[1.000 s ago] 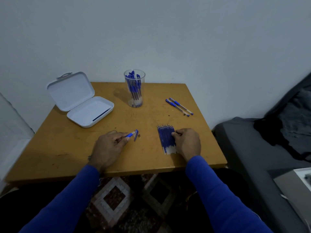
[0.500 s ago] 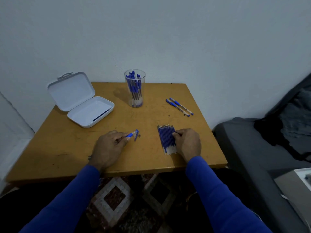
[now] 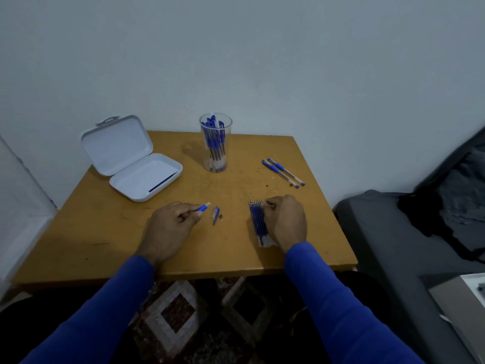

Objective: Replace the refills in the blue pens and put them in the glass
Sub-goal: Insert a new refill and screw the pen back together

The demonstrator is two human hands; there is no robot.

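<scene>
My left hand (image 3: 172,227) rests on the wooden table (image 3: 105,227) and pinches a blue pen barrel (image 3: 203,207) whose tip end pokes out to the right. A blue pen cap (image 3: 215,214) and a tiny metal tip (image 3: 221,217) lie just right of it. My right hand (image 3: 286,222) lies on a row of blue refills (image 3: 256,222), fingers curled at their upper ends. A clear glass (image 3: 216,143) at the table's back holds several blue pens. Two more blue pens (image 3: 283,172) lie side by side at the back right.
An open white plastic case (image 3: 131,164) with one dark refill inside sits at the back left. A grey sofa with dark cloth (image 3: 420,227) stands to the right of the table. A patterned rug (image 3: 183,311) lies below the table's front edge.
My right hand has crept up the row of refills toward their tips. My left hand and the pen barrel have hardly moved.
</scene>
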